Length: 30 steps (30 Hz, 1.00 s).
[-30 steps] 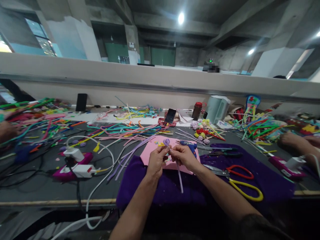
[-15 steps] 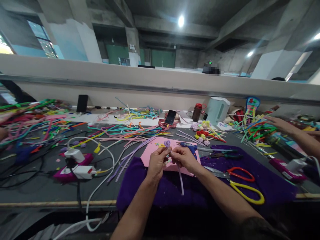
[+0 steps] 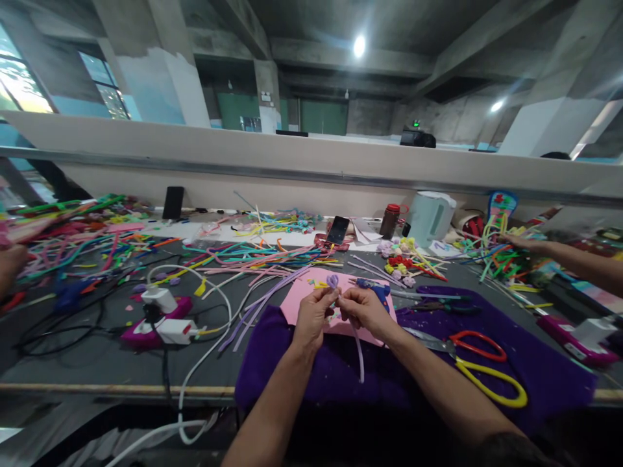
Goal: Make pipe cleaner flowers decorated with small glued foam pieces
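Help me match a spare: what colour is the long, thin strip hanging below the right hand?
The strip is pale purple, best seen in the head view.

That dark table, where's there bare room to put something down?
The dark table is bare at front left, between the left power strip and the wooden edge. The purple cloth has room between the scissors and the right power strip. It's crowded behind the pink sheet, where coloured sticks lie heaped, and at both far sides.
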{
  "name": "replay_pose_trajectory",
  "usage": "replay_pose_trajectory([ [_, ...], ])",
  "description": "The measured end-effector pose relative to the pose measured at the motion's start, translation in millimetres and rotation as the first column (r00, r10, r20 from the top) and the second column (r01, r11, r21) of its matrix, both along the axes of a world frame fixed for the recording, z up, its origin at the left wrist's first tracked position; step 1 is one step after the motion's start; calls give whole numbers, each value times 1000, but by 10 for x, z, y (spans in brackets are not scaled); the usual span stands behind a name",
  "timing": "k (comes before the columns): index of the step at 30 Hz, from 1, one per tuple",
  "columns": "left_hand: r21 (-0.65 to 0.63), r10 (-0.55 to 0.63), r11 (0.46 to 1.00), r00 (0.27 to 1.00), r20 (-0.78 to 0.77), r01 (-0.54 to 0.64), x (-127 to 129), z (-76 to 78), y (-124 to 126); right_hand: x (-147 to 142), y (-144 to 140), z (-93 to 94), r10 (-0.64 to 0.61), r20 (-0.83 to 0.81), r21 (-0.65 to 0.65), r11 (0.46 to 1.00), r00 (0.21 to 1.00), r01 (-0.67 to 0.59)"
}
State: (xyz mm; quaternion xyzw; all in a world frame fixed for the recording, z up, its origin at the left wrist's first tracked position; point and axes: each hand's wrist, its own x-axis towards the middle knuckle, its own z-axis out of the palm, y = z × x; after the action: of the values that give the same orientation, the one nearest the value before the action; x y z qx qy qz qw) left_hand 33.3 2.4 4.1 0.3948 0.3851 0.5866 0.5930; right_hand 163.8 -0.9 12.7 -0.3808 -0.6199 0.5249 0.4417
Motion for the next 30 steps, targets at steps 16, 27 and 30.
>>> replay_pose_trajectory([
  [16,-26,-6,1000,1000,-22,5,2,-16,18,-9,-3,-33,15,18,53,998,1000,-16],
  [27,-24,-6,1000,999,46,8,0,11,9,-18,-38,-11,10,56,50,999,998,-13],
  [30,-37,-8,999,999,51,9,1,27,1,-16,-37,-20,3,56,62,998,998,-7],
])
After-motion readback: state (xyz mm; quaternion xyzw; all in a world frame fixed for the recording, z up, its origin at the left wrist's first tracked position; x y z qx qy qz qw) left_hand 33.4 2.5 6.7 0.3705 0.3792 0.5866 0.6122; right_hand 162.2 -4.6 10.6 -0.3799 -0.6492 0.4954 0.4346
